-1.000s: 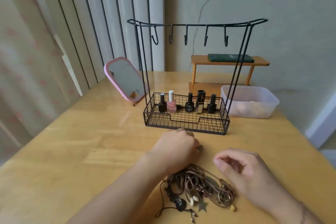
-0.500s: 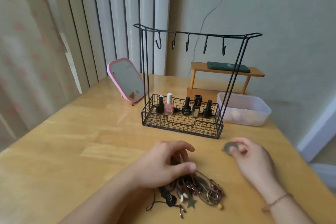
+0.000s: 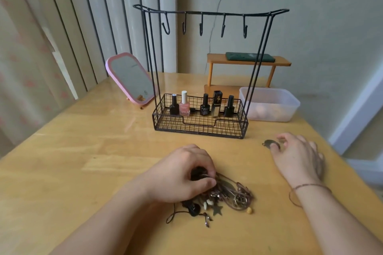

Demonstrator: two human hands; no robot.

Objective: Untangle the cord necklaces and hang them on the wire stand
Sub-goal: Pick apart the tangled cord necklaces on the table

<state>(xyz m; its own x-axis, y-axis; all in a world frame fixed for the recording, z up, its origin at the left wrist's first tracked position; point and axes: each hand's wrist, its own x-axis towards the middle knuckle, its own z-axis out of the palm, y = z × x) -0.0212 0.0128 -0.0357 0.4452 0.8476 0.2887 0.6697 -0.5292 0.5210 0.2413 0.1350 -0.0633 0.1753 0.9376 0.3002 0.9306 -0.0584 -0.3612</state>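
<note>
**Pinning the tangle, drawing one pendant clear**

Left hand [image 3: 182, 176] curled down over the near-left edge of the necklace tangle [image 3: 226, 196], fingers and thumb pinching a dark knot of cord, probably to anchor the heap while a strand is worked free. Right hand [image 3: 294, 155] out to the right, well apart from the heap, fingertips [image 3: 274, 147] pressing or lightly pinching a flat oval pendant [image 3: 269, 143] against the wooden table [image 3: 103, 161]; exact grip too blurred to settle, though thin cord seems to trail back over the knuckles. Likely one necklace being drawn sideways out of the mass.

Further out, the wire stand [image 3: 199, 114] upright just behind the hands, all five hooks [image 3: 202, 27] bare, so nothing hung yet. Nail polish bottles [image 3: 184, 104] lined along the back of its basket. Pink mirror [image 3: 130, 80] leaning to the left, plastic tub [image 3: 269, 105] beside the stand's right end, small wooden shelf [image 3: 248, 62] behind.
</note>
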